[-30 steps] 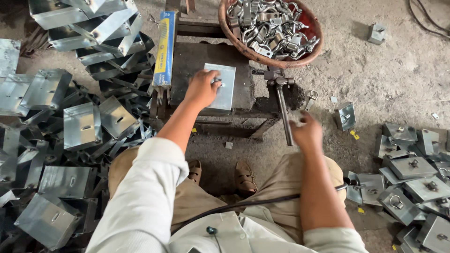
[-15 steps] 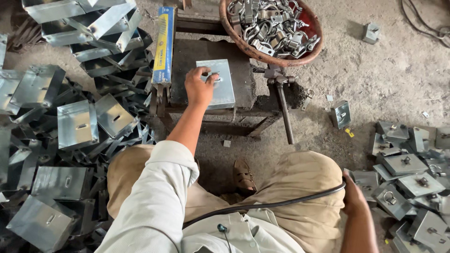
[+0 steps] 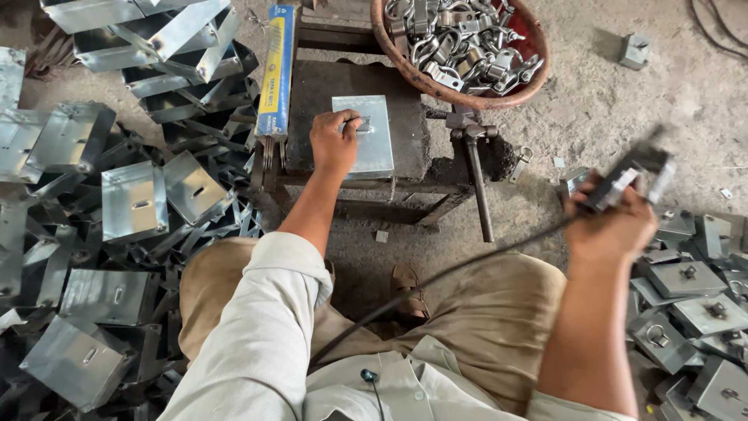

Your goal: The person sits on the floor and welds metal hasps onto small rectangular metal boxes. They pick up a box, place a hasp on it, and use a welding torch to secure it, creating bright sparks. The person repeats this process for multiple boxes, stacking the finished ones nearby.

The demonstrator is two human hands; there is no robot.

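Small metalworking workshop, floor-level workstation. Bare dusty concrete floor (image 3: 623,117). Heap of folded galvanized sheet-metal plates (image 3: 132,203) fills left side of frame. Low grimy steel work stand (image 3: 405,117) at upper centre, lever handle (image 3: 479,187) on its right edge. Round basket of metal hasps and clasps (image 3: 460,47) at top. Finished plates with fittings (image 3: 686,304) piled lower right.

I'm wearing a white sleeve (image 3: 257,327) and tan trousers (image 3: 483,327); a silver-grey plate (image 3: 365,134) is lying on my dark tabletop (image 3: 409,101), a blue-and-yellow box (image 3: 276,70) along its left edge, a reddish-brown bowl (image 3: 530,78) behind.
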